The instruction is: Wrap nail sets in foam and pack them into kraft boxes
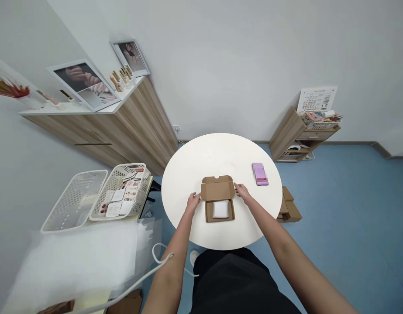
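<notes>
An open brown cardboard box rests on the round white table, its lid raised on the far side. Inside the tray lies a white wrapped packet. At the left side of the lid, my left hand has its fingers closed at the edge. My right hand grips the opposite edge near the upper right flap. A purple packet, blurred by pixels, lies on the table beyond my right hand.
Left of the table stand a white basket of cards and a second white basket. A white cable crosses near my left arm. Cardboard boxes sit on the floor at right. A wooden cabinet and small shelf stand behind.
</notes>
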A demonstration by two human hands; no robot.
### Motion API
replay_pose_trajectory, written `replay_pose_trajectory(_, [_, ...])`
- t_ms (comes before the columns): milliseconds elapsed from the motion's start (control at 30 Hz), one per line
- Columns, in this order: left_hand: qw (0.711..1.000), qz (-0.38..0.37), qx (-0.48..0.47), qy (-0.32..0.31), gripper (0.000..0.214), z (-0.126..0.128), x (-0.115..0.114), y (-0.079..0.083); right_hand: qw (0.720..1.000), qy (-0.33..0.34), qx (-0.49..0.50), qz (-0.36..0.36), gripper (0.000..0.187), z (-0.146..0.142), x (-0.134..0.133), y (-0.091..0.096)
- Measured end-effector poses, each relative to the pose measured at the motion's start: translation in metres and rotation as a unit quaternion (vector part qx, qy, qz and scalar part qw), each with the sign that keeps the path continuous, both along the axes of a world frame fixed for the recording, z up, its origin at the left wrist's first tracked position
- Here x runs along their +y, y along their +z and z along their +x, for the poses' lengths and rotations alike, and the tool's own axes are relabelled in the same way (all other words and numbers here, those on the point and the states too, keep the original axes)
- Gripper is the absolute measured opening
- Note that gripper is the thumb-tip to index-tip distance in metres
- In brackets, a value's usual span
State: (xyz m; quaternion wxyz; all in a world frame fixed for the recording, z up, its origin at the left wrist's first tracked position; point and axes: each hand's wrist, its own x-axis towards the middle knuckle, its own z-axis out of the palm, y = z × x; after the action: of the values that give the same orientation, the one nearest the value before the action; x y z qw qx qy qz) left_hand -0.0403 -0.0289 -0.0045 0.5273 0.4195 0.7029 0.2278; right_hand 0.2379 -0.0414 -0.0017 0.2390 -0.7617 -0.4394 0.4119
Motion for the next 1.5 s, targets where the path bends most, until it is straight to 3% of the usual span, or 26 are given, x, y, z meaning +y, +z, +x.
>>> replay_pose_trajectory(100, [0.999,-0.021,-0.049,-0.007,0.028,0.006,0.021,0.004,0.983,-0.037,0.159,-0.085,0.037,-0.009,0.013,0.009])
replay_pose_trajectory(200, [0.997,-0.022,-0.077,-0.007,0.026,0.008,0.030,0.009,0.973,-0.051,0.202,-0.095,0.031,-0.016,0.020,0.021])
replay_pose_trajectory(333, [0.996,-0.014,-0.088,-0.021,0.034,0.006,0.029,0.019,0.977,-0.035,0.193,-0.084,0.026,-0.015,0.023,0.038])
replay_pose_trajectory(467, [0.994,0.000,-0.093,-0.052,0.047,0.002,0.019,0.028,0.980,0.026,0.178,-0.085,0.022,-0.010,0.017,0.054])
replay_pose_trajectory(667, [0.988,0.116,-0.036,-0.101,0.044,0.003,-0.013,0.031,0.989,0.103,0.095,-0.039,0.020,-0.011,-0.011,0.062])
replay_pose_trajectory(833, [0.955,0.258,0.031,-0.140,0.026,0.005,-0.052,0.018,0.985,0.162,-0.030,0.049,0.035,-0.018,-0.047,0.050])
replay_pose_trajectory(933, [0.940,0.302,0.056,-0.146,0.033,0.004,-0.078,0.005,0.981,0.165,-0.072,0.068,0.049,-0.021,-0.073,0.038])
replay_pose_trajectory(1067, [0.934,0.320,0.059,-0.150,0.050,0.003,-0.110,-0.015,0.971,0.187,-0.087,0.119,0.064,-0.021,-0.107,0.011])
replay_pose_trajectory(1167, [0.930,0.315,0.086,-0.168,0.062,0.003,-0.131,-0.033,0.954,0.221,-0.111,0.167,0.064,-0.018,-0.128,-0.015])
replay_pose_trajectory(1267, [0.927,0.307,0.112,-0.184,0.071,0.003,-0.148,-0.051,0.944,0.244,-0.141,0.171,0.073,-0.016,-0.144,-0.037])
replay_pose_trajectory(1367, [0.925,0.302,0.118,-0.199,0.078,0.004,-0.160,-0.064,0.934,0.269,-0.160,0.170,0.085,-0.016,-0.153,-0.050])
replay_pose_trajectory(1500, [0.926,0.297,0.103,-0.211,0.084,0.006,-0.166,-0.071,0.931,0.274,-0.169,0.172,0.084,-0.019,-0.160,-0.058])
